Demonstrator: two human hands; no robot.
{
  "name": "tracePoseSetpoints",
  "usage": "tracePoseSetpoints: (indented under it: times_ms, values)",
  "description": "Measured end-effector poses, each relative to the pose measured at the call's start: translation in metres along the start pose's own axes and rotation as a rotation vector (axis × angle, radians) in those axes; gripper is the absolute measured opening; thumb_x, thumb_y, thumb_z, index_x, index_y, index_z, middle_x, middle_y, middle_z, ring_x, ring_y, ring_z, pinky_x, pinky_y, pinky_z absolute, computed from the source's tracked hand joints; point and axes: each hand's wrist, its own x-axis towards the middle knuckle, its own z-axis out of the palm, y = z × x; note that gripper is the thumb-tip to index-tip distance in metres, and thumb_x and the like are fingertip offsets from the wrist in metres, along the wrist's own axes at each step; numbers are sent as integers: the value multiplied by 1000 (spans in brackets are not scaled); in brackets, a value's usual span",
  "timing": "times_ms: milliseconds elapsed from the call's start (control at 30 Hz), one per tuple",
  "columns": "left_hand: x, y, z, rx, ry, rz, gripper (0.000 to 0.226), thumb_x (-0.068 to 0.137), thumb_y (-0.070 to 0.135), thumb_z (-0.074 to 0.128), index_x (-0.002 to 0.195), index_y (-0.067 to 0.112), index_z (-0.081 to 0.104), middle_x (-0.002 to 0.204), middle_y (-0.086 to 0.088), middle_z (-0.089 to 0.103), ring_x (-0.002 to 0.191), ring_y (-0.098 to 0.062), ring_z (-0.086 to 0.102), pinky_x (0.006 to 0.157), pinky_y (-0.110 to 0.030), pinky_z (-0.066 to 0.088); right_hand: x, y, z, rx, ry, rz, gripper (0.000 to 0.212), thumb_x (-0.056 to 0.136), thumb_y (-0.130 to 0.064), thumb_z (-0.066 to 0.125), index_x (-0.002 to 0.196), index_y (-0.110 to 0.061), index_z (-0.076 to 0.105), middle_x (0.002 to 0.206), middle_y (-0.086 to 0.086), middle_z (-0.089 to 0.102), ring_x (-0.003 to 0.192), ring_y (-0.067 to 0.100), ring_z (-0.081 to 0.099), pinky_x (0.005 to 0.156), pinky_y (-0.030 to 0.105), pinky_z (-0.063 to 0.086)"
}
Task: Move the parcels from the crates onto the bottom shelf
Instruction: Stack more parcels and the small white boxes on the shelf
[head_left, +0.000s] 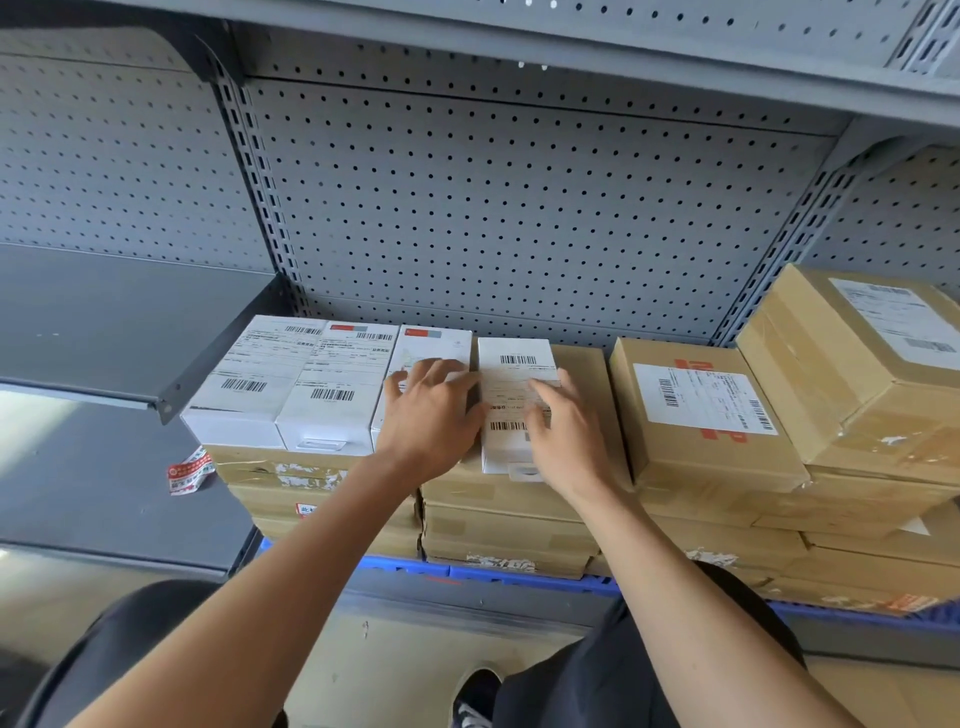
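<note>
Several white parcels with barcode labels lie in a row on top of stacked brown cardboard parcels (509, 525) on the shelf. My left hand (431, 410) rests flat on the third white parcel (421, 345), fingers spread. My right hand (558, 431) lies with straight fingers on the fourth white parcel (511, 364), which sits a little apart from the row. Two more white parcels (260, 374) lie to the left. The crates themselves are mostly hidden; a blue rim (488, 571) shows under the stack.
Larger brown parcels (701, 415) with labels are piled to the right, one tilted (857, 374). A grey pegboard back wall (493, 208) and uprights stand behind. A lower grey shelf (104, 322) and a red-white tape scrap (189, 473) are at left. My legs and shoe are below.
</note>
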Motion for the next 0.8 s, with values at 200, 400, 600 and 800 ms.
tracePoseSetpoints:
  times_ms: [200, 400, 600, 800]
  values:
    - [-5, -13, 0, -16, -5, 24, 38, 102, 49, 40, 129, 35, 63, 149, 8, 49, 143, -18, 33, 116, -48, 17, -12, -1, -1, -54, -108, -49, 51, 98, -45, 53, 147, -31, 47, 167, -5, 8, 152, 22, 18, 119, 46, 28]
    - [-7, -22, -2, -6, -28, 69, 45, 101, 35, 33, 139, 34, 58, 153, 8, 47, 146, -15, 32, 117, -46, 19, -11, -7, 8, -101, -108, -11, 52, 100, -53, 47, 149, -37, 41, 167, -5, 9, 152, 30, 18, 118, 51, 29]
    - [-10, -20, -4, 7, -33, 82, 55, 94, 43, 27, 140, 34, 56, 155, 8, 45, 147, -16, 32, 116, -45, 17, -16, -17, 16, -144, -108, -28, 53, 101, -55, 42, 151, -39, 37, 168, -5, 6, 151, 30, 13, 118, 48, 28]
    - [-9, -24, -3, 25, -63, 103, 52, 96, 43, 36, 144, 34, 52, 158, 6, 42, 149, -17, 30, 119, -47, 17, -15, -23, 17, -174, -93, -10, 52, 102, -54, 40, 152, -37, 37, 168, -2, 8, 150, 30, 12, 118, 46, 25]
